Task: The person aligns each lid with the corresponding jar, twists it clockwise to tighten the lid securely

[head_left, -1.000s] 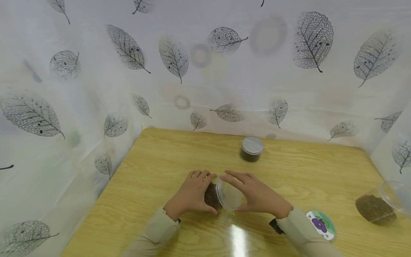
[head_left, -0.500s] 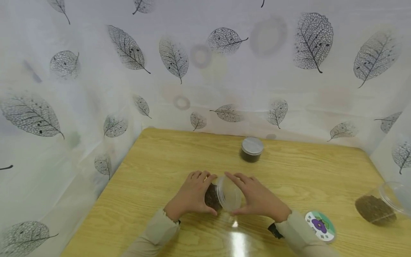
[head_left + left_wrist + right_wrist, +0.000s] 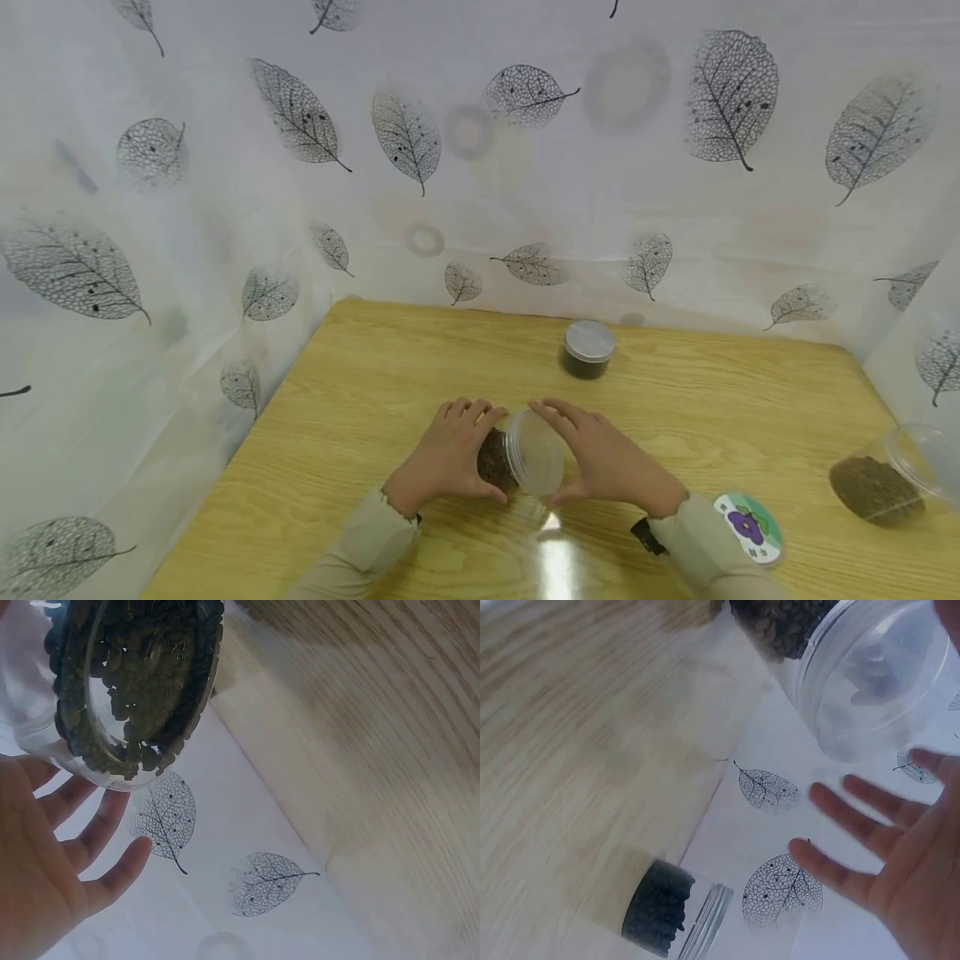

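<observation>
A clear plastic jar point(image 3: 495, 461) holding small dark brown seed-like pieces is tipped on its side over the table. My left hand point(image 3: 447, 457) grips its body, thumb at the near side and fingers over the far side. In the left wrist view the jar's base point(image 3: 142, 682) shows, with the dark pieces packed inside. The translucent ridged lid point(image 3: 540, 454) faces right, on the jar's mouth. Around it curves my right hand point(image 3: 606, 458), index fingertip at the top edge and thumb at the bottom. Other fingers of the right hand point(image 3: 885, 832) spread away from the lid.
Behind the hands stands a silver-lidded jar point(image 3: 588, 348) with dark contents. A round flower-print disc point(image 3: 748, 527) lies by the right sleeve. Farther right, a clear jar point(image 3: 877, 487) holds brown pieces. A leaf-print curtain point(image 3: 525, 192) borders the wooden table point(image 3: 420, 358).
My right hand has drawn its thumb and fingers in around the lid, then shifted slightly right. The left hand and the jar have stayed in place.
</observation>
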`<state>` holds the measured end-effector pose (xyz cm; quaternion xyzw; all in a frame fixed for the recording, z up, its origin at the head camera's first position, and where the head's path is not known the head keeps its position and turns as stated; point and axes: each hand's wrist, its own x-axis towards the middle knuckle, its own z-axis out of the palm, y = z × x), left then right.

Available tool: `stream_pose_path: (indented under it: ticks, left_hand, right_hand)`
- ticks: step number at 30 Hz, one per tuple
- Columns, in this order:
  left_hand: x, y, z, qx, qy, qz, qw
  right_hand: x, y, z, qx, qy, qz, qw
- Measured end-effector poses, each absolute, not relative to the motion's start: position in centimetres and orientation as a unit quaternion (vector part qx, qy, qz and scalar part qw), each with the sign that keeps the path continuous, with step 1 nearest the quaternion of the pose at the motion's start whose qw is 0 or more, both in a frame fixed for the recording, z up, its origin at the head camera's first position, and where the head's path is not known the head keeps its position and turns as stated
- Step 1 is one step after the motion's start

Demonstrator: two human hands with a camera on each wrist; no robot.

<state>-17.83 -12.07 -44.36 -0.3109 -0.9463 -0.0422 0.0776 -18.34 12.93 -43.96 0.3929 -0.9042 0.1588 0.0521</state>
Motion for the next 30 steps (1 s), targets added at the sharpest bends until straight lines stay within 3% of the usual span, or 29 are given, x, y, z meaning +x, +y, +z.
stream_pose_path:
  ticks: [10,30]
  left_hand:
    - [-17.8,-12.1,-44.4,-0.306,-0.948,-0.035,0.075]
    - [-17.6,-12.2,-44.3,-0.304,-0.948,-0.047,0.083]
  right_hand:
    - [-18.7,12.9,-43.8,0.461,-0.871,0.156,0.07]
    - [-17.4,12.2,-44.2,0.343,-0.928,0.14,0.041]
